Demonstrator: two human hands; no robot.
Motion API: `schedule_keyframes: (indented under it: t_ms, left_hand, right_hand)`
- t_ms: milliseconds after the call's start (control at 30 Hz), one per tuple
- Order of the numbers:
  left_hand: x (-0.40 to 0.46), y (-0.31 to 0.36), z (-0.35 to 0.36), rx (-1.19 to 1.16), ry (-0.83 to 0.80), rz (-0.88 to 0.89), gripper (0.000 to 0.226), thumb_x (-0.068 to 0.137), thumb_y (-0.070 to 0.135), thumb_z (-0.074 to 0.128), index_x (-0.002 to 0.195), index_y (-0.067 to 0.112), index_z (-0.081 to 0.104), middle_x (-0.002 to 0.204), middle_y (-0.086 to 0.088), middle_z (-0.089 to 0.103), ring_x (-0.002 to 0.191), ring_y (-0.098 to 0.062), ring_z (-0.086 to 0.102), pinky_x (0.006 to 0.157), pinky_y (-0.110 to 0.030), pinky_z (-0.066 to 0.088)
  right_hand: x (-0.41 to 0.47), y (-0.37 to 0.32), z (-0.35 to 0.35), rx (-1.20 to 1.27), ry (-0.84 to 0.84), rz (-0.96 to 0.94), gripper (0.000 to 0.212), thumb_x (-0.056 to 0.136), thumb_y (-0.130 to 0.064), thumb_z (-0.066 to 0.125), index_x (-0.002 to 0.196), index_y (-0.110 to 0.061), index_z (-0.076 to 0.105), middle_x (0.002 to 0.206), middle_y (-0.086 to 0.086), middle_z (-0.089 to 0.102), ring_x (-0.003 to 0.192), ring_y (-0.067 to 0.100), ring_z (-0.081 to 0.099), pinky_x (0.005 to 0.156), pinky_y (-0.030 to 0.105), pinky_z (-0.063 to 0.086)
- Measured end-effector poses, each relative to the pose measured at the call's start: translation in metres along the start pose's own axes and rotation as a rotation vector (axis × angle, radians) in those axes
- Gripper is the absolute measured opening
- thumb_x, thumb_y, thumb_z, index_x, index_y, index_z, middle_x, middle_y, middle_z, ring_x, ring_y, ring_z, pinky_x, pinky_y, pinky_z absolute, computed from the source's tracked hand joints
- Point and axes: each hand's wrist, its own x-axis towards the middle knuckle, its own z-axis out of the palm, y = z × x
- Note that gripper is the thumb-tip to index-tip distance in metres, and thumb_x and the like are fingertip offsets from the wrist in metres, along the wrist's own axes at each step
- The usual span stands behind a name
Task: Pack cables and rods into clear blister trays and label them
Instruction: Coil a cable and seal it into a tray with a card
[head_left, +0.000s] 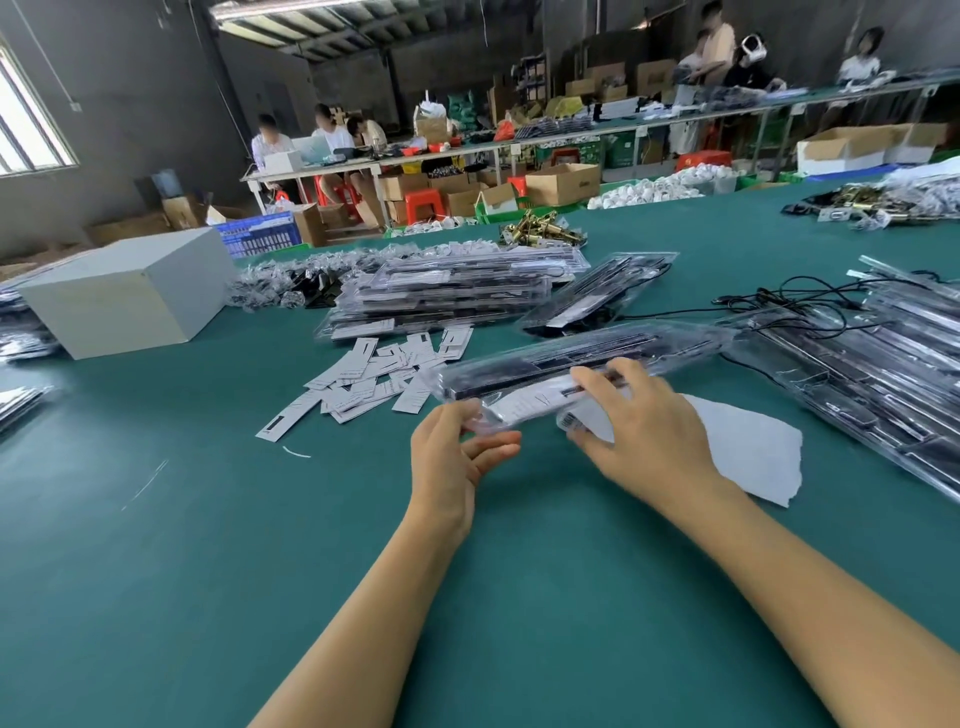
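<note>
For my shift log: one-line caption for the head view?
Both hands, left hand and right hand, hold a packed clear tray above the green table, beside loose labels.

Grey walls (130, 104), bright window (26, 130), long benches (519, 143) behind.

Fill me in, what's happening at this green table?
A person is working on one clear blister tray holding a dark rod. The left hand pinches its near-left end, while the right hand grips the middle over a white label. Loose label cards lie just left of it, a stack of packed trays sits behind, and more trays with black cables lie to the right. A white paper sheet lies under the right hand.
</note>
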Motion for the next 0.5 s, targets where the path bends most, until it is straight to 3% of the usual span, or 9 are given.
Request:
schedule_keyframes:
  t_ms: [133,233,300,400,500]
  left_hand:
    - [0.001,0.006,-0.002,-0.054,-0.087,0.038,0.041,0.09,0.044,0.051,0.062,0.016,0.061,0.06,-0.006,0.059,0.051,-0.024,0.064,0.047,-0.025,0.053]
    - [0.005,0.003,-0.007,0.015,-0.035,0.029,0.048,0.095,0.049,0.043,0.069,0.012,0.057,0.06,-0.006,0.06,0.049,-0.022,0.062,0.046,-0.025,0.051]
    - [0.008,-0.001,-0.008,0.095,0.011,0.0,0.047,0.097,0.047,0.043,0.07,0.01,0.056,0.06,-0.005,0.06,0.049,-0.021,0.062,0.045,-0.024,0.05]
    - [0.01,-0.006,-0.01,0.128,0.038,-0.041,0.045,0.096,0.048,0.046,0.076,0.01,0.057,0.065,-0.005,0.062,0.055,-0.021,0.065,0.048,-0.026,0.051]
    - [0.012,-0.004,-0.007,0.058,0.045,-0.081,0.048,0.09,0.054,0.051,0.096,0.007,0.056,0.089,-0.012,0.067,0.072,-0.024,0.072,0.057,-0.031,0.056]
  right_hand:
    - [0.013,-0.001,-0.009,0.07,0.28,-0.055,0.022,0.09,-0.023,0.065,0.105,-0.008,0.068,0.096,0.01,0.068,0.074,0.035,0.059,0.062,0.038,0.048]
    - [0.021,0.0,-0.031,0.126,0.48,-0.098,0.026,0.091,-0.027,0.059,0.093,-0.004,0.071,0.082,0.012,0.069,0.062,0.033,0.059,0.056,0.038,0.05]
    - [0.033,-0.003,-0.056,0.269,0.551,-0.061,0.031,0.094,-0.031,0.056,0.093,-0.004,0.071,0.073,0.009,0.066,0.058,0.029,0.056,0.053,0.031,0.042]
    - [0.063,-0.002,-0.097,0.483,0.707,0.13,0.033,0.094,-0.035,0.058,0.083,-0.006,0.067,0.061,-0.004,0.051,0.052,0.022,0.043,0.054,0.025,0.024]
    - [0.086,-0.002,-0.12,1.056,0.749,0.443,0.033,0.094,-0.038,0.057,0.068,-0.017,0.057,0.051,-0.011,0.048,0.041,0.014,0.051,0.044,0.023,0.037]
